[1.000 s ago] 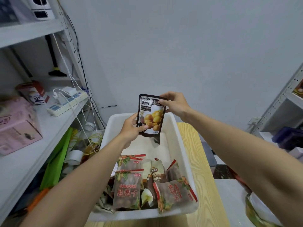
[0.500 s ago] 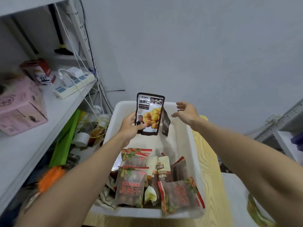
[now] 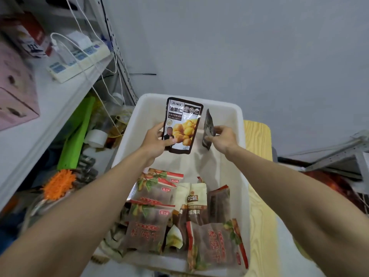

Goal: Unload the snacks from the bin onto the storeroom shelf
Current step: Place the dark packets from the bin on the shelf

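Your left hand pinches a chestnut pouch above the white bin; your right hand pinches a dark pouch beside it; shelf left, cables draped

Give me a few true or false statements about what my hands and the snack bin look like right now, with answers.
1. The left hand holds a chestnut pouch upright, printed face to the camera. True.
2. The right hand is empty. False: it pinches a second dark pouch, seen edge-on.
3. The white bin is empty. False: several snack packets lie at its near end.
4. A power strip lies on the left shelf. True.
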The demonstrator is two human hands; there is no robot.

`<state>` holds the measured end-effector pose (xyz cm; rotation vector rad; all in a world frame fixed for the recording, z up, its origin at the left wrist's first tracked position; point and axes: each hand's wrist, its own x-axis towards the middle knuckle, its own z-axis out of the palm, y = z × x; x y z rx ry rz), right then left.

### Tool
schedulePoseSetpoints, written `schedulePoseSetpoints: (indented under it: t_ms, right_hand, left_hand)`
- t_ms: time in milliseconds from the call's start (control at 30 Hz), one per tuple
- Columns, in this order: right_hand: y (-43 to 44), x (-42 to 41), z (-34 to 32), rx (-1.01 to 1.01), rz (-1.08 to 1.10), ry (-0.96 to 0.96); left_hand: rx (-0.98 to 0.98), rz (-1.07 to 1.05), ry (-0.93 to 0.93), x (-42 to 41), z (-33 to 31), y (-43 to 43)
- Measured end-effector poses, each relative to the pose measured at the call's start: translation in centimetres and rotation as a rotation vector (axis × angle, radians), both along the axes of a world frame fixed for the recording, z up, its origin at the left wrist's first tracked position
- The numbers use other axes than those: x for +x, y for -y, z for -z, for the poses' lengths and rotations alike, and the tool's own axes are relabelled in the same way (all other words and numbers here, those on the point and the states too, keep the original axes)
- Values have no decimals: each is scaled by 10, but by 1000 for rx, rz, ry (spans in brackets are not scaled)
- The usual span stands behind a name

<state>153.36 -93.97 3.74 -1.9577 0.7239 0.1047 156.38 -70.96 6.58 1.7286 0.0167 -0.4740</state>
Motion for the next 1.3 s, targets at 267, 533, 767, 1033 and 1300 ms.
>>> schedulePoseSetpoints:
  t_ms: [267, 533, 767, 1033, 1300]
  right_hand:
    - [-2, 15, 11, -23, 52, 76]
    - [1, 0, -27, -44, 103, 188]
    - [-9, -16, -111, -40, 142, 433]
    - [-42, -56, -204, -1, 160, 671]
    - [-87, -93, -259, 113, 55, 755]
  left_hand:
    - [24, 7, -1, 12, 0, 6]
    - [-10, 37, 27, 14, -24, 4]
    - [-120, 82, 149, 5, -82, -4]
    - [-197, 99, 315, -16, -150, -40]
    - [-221, 85, 440, -57, -199, -80]
